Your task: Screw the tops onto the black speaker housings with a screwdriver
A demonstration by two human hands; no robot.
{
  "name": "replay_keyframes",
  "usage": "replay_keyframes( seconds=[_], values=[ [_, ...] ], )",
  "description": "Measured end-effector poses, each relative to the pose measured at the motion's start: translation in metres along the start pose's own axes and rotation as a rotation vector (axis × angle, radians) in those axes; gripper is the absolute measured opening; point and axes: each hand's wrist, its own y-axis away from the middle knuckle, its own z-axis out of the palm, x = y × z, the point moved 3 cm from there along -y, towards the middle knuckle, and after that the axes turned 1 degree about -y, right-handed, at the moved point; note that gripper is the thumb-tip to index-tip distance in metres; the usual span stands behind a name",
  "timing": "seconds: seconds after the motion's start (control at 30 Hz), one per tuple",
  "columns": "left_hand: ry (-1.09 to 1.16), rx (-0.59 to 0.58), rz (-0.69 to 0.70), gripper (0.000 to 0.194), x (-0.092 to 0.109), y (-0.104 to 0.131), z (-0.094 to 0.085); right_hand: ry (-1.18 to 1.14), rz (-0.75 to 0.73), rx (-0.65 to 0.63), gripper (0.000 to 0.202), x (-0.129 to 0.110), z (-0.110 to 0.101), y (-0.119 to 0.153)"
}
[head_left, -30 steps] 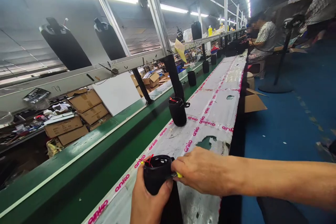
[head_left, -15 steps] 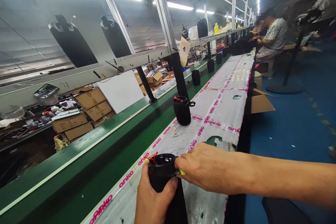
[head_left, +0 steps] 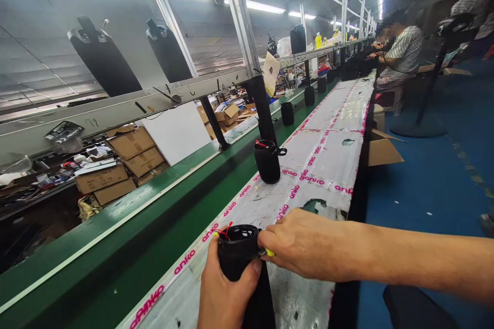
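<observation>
My left hand (head_left: 227, 288) is wrapped around a black cylindrical speaker housing (head_left: 235, 262), its open end facing up. Thin red wires (head_left: 227, 231) stick out over its rim, and a speck of yellow shows by my left fingertips. My right hand (head_left: 289, 244) is closed at the right side of that rim. A small yellow piece (head_left: 269, 252) with a greyish bit shows under its fingers; what it belongs to is mostly hidden. Farther up the bench stands another black speaker housing (head_left: 267, 164), with red wires inside and a strap loop on its side.
The bench is covered with white film (head_left: 309, 154) printed in pink, torn in places. Left of it runs a green conveyor (head_left: 173, 205) with more black housings (head_left: 287, 114) farther along. A metal shelf rail (head_left: 193, 93) crosses above. A person (head_left: 405, 51) sits at the far right.
Both hands stay almost in place on the housing, the right one at the rim. The view shifts very slightly. The housings on the bench have not moved.
</observation>
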Motion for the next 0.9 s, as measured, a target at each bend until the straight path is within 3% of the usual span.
replay_keyframes(
  seconds=[0.2,0.37,0.53,0.73,0.83,0.9],
  values=[
    [0.001,0.037,0.01,0.062,-0.004,0.001,0.001,0.01,-0.007,-0.024,0.005,-0.001,0.002,0.0],
    [-0.054,0.067,0.05,0.067,-0.001,0.003,0.005,-0.007,-0.011,-0.035,0.013,-0.001,-0.004,0.004],
    [-0.125,0.098,0.03,0.063,0.002,0.007,0.008,0.015,-0.029,-0.04,0.002,-0.003,-0.006,0.009],
    [-0.274,0.174,0.011,0.074,-0.008,0.008,0.01,0.034,-0.061,-0.079,0.008,-0.001,-0.002,0.007],
    [-0.216,0.169,0.047,0.07,-0.011,0.004,0.006,0.004,-0.038,-0.021,0.005,-0.001,0.006,0.006],
    [-0.11,0.119,0.065,0.068,-0.011,0.001,0.002,-0.081,-0.018,0.089,0.013,-0.001,0.01,0.004]
  ],
)
